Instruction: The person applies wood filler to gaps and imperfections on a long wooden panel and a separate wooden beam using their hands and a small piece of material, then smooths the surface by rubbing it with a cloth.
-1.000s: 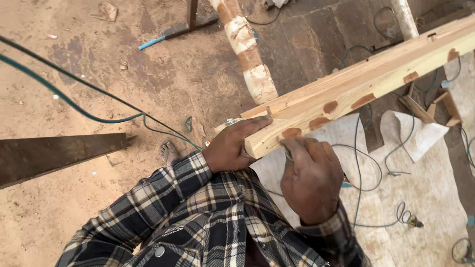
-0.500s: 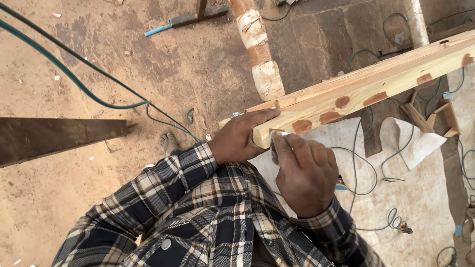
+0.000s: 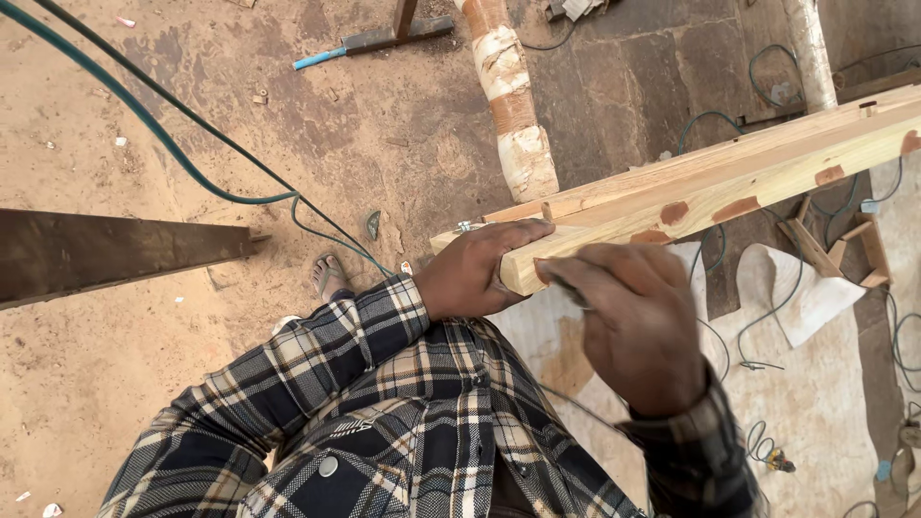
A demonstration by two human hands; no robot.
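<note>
— What do the hands hold in the head view?

— The left hand [image 3: 475, 273] wraps the near end of a long pale timber beam [image 3: 710, 187], thumb lying along its top edge. The right hand [image 3: 638, 321] is curled narrow, fingertips pinched against the beam's end face just beside the left; whether it holds something small there I cannot tell.

— Where does the beam lie?

— It runs from the frame's centre up to the right edge, marked with reddish-brown patches, raised above the floor.

— And around it?

— Sandy ground [image 3: 144, 364] fills the left half, crossed by a green cable [image 3: 163, 144]. A dark plank [image 3: 115, 254] juts in from the left edge. A red-and-white wrapped post [image 3: 508, 105] stands at the upper centre. The plaid sleeves [image 3: 326, 364] fill the bottom, and a sandalled foot [image 3: 328, 276] shows just above them.
</note>
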